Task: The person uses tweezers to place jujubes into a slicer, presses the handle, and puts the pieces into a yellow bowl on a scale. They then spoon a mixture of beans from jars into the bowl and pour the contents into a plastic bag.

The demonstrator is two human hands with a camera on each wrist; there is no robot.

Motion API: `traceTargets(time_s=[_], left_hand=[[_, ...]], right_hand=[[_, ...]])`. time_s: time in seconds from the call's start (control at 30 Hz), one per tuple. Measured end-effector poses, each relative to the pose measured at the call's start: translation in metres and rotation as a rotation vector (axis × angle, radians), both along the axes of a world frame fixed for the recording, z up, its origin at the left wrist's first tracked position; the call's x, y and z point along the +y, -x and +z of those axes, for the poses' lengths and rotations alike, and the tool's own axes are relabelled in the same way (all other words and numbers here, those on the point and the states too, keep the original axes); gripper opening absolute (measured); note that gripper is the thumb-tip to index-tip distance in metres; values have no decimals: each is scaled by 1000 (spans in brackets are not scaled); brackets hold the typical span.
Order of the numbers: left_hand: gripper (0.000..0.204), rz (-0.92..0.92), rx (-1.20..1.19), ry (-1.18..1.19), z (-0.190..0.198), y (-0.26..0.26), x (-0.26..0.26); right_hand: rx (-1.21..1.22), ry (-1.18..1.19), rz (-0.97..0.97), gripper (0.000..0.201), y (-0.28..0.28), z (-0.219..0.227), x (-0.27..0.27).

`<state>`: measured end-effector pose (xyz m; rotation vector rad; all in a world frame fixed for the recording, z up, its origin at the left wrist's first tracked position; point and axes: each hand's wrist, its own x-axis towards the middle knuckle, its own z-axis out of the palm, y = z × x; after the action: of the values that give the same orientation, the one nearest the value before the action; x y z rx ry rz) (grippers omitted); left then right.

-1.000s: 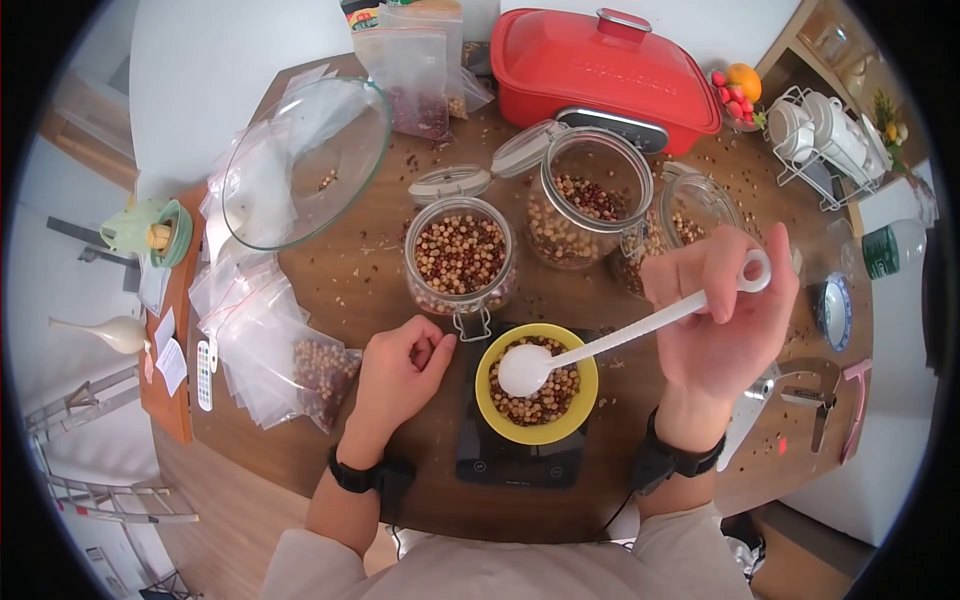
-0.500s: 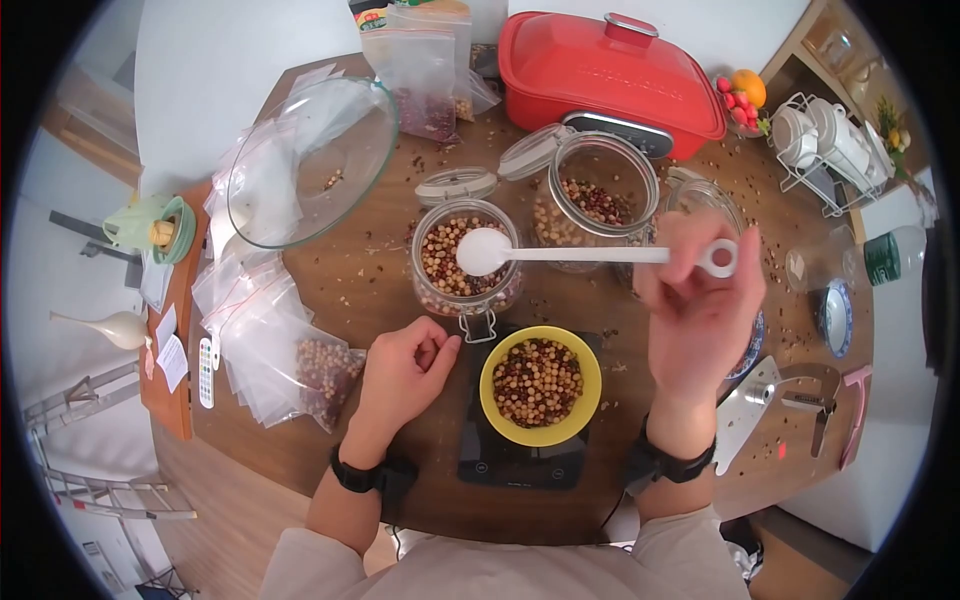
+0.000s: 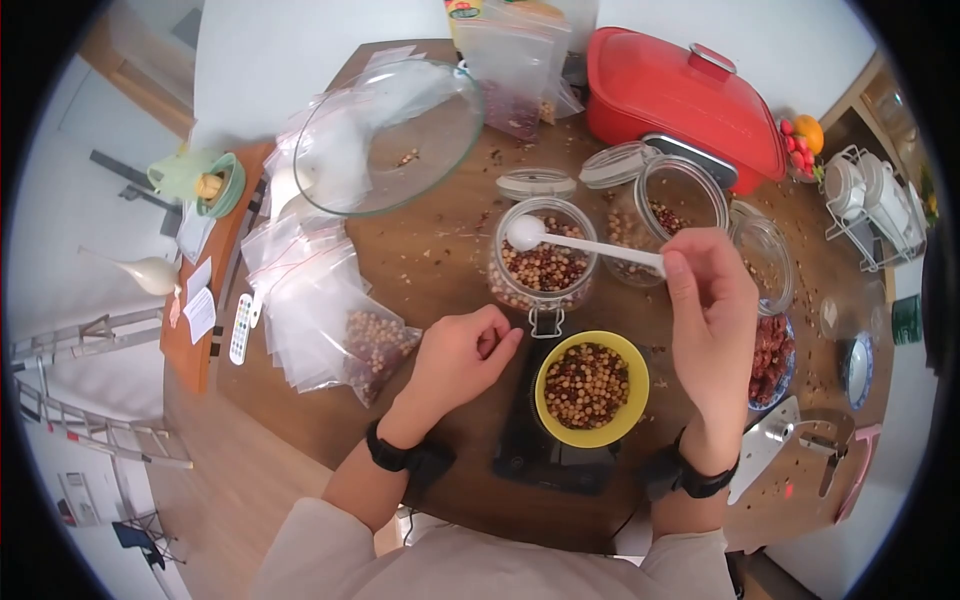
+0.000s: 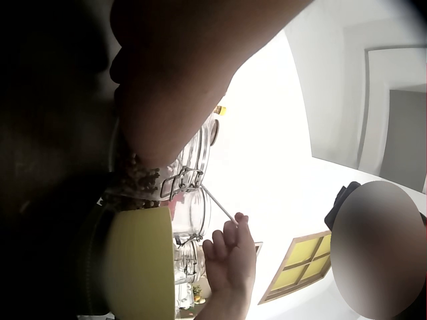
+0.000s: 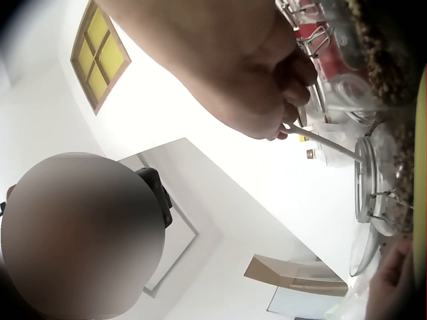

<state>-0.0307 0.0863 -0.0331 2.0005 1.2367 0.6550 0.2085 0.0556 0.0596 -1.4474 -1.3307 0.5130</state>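
Observation:
My right hand (image 3: 712,310) pinches the handle of a white plastic spoon (image 3: 590,247) between thumb and fingers. The spoon's bowl is at the mouth of the nearest clip-top glass jar (image 3: 546,297), over brown and tan beans or grains (image 3: 545,268). In the right wrist view, the spoon's handle (image 5: 323,141) slants down to the jar's rim. A yellow bowl (image 3: 641,385) of the same mix stands on a black kitchen scale (image 3: 545,468). My left hand (image 3: 465,350) rests idle on the table, loosely curled, left of the bowl, holding nothing.
Two more glass jars (image 3: 725,215) stand behind to the right. Left lie zip bags (image 3: 310,300) and a glass lid (image 3: 470,150). A red cooker (image 3: 670,90) stands at the back. A patterned bowl (image 3: 792,370) with reddish pieces and a metal tool (image 3: 765,445) are right.
The spoon has gone from over the yellow bowl up to the near jar's mouth with my right hand. The head view has swung left. My left hand stays on the table.

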Motion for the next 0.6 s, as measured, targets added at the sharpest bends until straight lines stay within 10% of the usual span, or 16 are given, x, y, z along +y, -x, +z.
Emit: traceTargets(time_s=[0.53, 0.6], left_hand=[[12, 293, -13, -137, 51, 66, 11], [18, 424, 103, -491, 63, 104, 24]], right_hand=[[102, -168, -35, 11, -9, 44, -41], [122, -208, -38, 11, -12, 50, -47]])
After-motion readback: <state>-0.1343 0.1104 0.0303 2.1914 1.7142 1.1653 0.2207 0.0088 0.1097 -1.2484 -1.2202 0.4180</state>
